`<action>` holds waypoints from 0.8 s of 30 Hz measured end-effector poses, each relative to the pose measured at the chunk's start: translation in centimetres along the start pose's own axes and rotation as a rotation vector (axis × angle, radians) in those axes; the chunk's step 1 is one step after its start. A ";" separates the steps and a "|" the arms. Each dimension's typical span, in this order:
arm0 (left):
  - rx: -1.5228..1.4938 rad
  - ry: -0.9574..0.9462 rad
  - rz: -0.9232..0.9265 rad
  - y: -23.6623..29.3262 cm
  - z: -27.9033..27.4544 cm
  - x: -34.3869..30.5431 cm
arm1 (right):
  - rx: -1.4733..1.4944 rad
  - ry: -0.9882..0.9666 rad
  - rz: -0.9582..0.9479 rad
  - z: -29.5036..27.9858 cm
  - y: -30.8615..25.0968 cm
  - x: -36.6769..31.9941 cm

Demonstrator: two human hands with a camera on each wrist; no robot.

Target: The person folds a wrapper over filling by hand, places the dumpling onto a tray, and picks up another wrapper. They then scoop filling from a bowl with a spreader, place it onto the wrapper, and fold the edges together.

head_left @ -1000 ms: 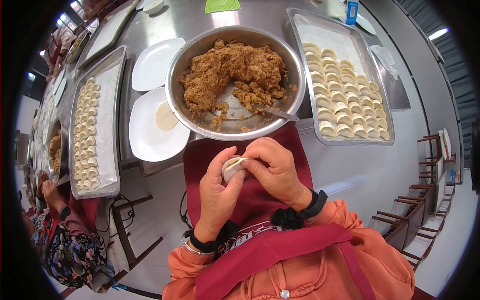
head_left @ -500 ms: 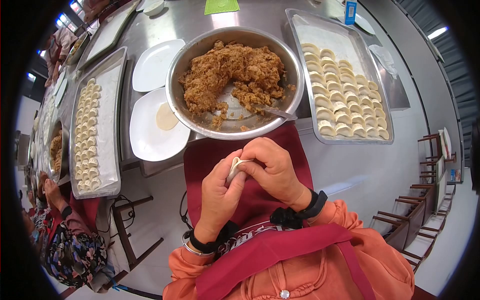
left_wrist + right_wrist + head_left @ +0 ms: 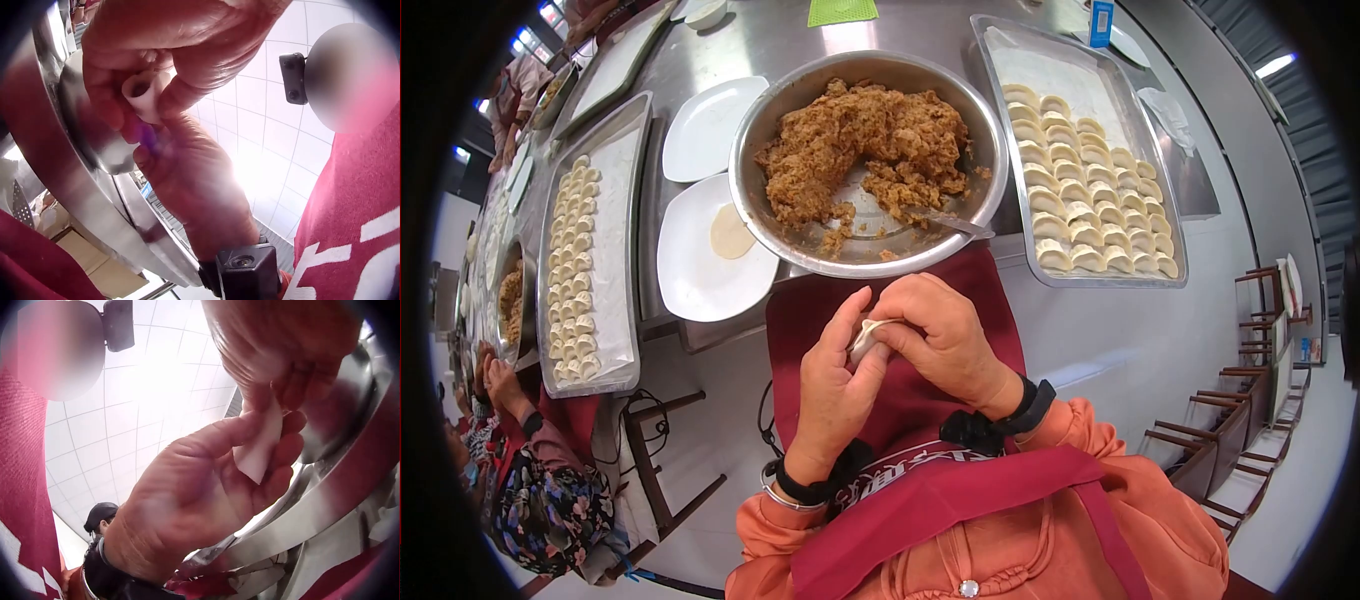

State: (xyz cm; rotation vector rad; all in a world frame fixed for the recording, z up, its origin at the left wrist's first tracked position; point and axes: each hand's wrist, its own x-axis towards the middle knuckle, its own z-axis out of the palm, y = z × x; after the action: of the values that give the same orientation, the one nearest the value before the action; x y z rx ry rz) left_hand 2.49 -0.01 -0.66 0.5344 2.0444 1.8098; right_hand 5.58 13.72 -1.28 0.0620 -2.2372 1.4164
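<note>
A partly folded dumpling (image 3: 863,344) of pale dough is held between both hands, in front of the big metal bowl. My left hand (image 3: 837,375) cups it, thumb along the near side and fingers behind. The right hand (image 3: 945,340) pinches the dough's edge between thumb and bent forefinger. In the left wrist view an open fold with a dark hollow shows at one end of the dumpling (image 3: 145,103). Seen from the right wrist, the dough (image 3: 261,444) lies across the left hand's fingers. Brown minced filling (image 3: 865,140) fills much of the bowl (image 3: 745,215).
A tray (image 3: 1080,45) with rows of finished dumplings stands right of the bowl; another dumpling tray (image 3: 625,140) is at the left. One white plate (image 3: 685,285) carries a round wrapper (image 3: 731,232). A spoon handle (image 3: 960,226) leans in the bowl. Another person (image 3: 550,480) works at left.
The dumpling's opening has narrowed as the right fingers pinch along its edge. Left fingers closed in over the dough, then the forefinger lifted away again. The bowl and trays stay put.
</note>
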 end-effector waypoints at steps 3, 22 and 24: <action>-0.024 -0.046 -0.032 -0.6 -0.3 -0.1 | -0.019 -0.020 -0.060 -0.1 0.2 -0.1; -0.072 -0.044 0.007 -1.2 0.1 0.1 | 0.078 0.007 0.128 0.0 0.8 -0.5; -0.067 -0.044 0.018 -1.3 0.2 0.3 | 0.074 0.001 0.134 -0.1 0.8 -0.4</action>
State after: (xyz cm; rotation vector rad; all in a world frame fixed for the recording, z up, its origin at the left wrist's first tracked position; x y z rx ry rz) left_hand 2.26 0.18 -1.98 0.5702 1.9488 1.8528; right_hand 5.76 14.10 -2.11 -0.0648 -2.2242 1.5685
